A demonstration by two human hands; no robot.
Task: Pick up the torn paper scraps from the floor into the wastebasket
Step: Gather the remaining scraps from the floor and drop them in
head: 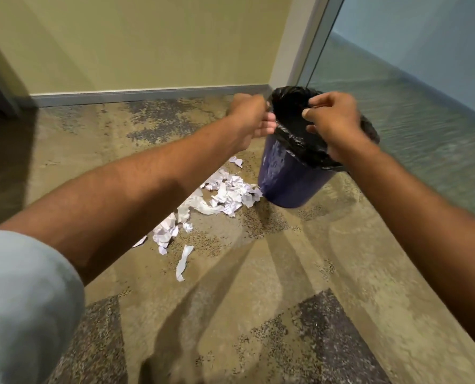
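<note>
A dark blue wastebasket [291, 178] lined with a black plastic bag [300, 142] is tilted and held above the carpet near the room's corner. My left hand [251, 120] grips the bag-covered rim on its left side. My right hand [333, 120] grips the rim on the right side, fingers curled over the bag. A pile of white torn paper scraps [225, 195] lies on the carpet just left of and below the basket. More scraps trail toward me, including a clump [165, 231] and a long strip [183, 263].
A beige wall with a grey baseboard [147, 94] runs along the back. A glass partition [397, 92] stands to the right behind the basket. Patterned tan and dark carpet [258, 314] spreads toward me. My grey-clad knee [23, 306] fills the lower left.
</note>
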